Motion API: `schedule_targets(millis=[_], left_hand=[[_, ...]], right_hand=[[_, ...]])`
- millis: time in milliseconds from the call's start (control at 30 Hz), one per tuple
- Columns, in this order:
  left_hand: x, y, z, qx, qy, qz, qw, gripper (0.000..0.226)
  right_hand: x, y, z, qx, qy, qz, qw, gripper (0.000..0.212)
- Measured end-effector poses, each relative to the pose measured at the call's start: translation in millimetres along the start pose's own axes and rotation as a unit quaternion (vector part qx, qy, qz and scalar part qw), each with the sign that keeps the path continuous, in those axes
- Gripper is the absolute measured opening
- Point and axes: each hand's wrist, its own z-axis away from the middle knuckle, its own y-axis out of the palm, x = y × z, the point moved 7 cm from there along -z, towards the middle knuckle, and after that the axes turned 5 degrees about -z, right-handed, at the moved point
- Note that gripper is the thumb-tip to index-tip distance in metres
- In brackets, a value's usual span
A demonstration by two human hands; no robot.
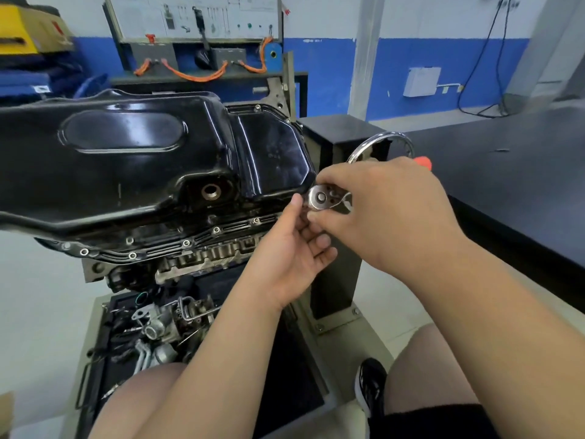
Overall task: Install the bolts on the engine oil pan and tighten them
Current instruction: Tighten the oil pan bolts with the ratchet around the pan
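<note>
Gripping a ratchet wrench [321, 198] in the right hand [389, 210], at the right end of the oil pan [142, 160] atop the engine [205, 258]. Curling the left hand [294, 248] just beneath the wrench head; cannot tell whether grasping anything.

No text can be read anywhere. The white board [193, 17], far above and left of the right hand [383, 213], carries printed marks, all too blurred.

My right hand [389, 210] hides the handle of the ratchet [321, 198]; my left hand [294, 251] covers whatever sits under its head. The oil pan [126, 160] runs off the left edge.
</note>
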Motion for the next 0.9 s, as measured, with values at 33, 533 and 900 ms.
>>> schedule_targets(millis=[33, 533, 900], left_hand=[[0, -1, 1, -0.004, -0.001, 0.001, 1.000, 0.037], [12, 2, -6, -0.006, -0.003, 0.173, 0.985, 0.029], [4, 26, 7, 0.045, 0.051, 0.147, 0.987, 0.046]], right_hand=[[0, 1, -1, 0.002, 0.002, 0.010, 1.000, 0.029], [7, 16, -10, 0.101, -0.145, -0.024, 0.984, 0.023], [8, -6, -12, -0.004, -0.133, -0.095, 0.987, 0.020]])
